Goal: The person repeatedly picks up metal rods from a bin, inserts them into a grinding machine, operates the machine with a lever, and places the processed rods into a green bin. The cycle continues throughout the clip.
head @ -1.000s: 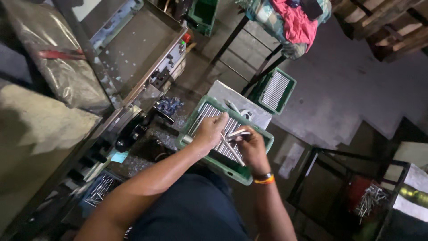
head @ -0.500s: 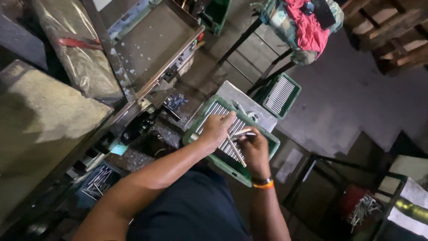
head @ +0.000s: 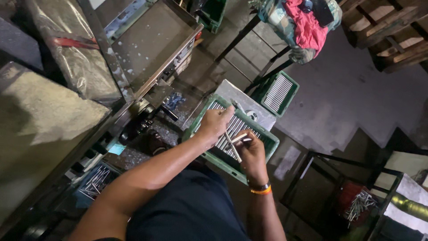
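Note:
A green plastic crate (head: 267,142) sits in front of me, filled with a layer of thin silver metal rods (head: 225,130). My left hand (head: 214,125) is over the rods with its fingers curled, pinching one rod (head: 232,147) that slants down out of it. My right hand (head: 250,154), with an orange and dark band at the wrist, is closed on a few rods at the crate's near right side. The two hands are close together, almost touching.
A second green crate of rods (head: 277,93) stands farther off on the dark floor. A metal machine tray (head: 151,42) is at upper left. A blue bin of rods (head: 94,182) lies lower left, a red bin of rods (head: 356,203) lower right.
The view has shifted slightly. My left hand has lifted a rod out of the layer and my right hand has closed further on its rods.

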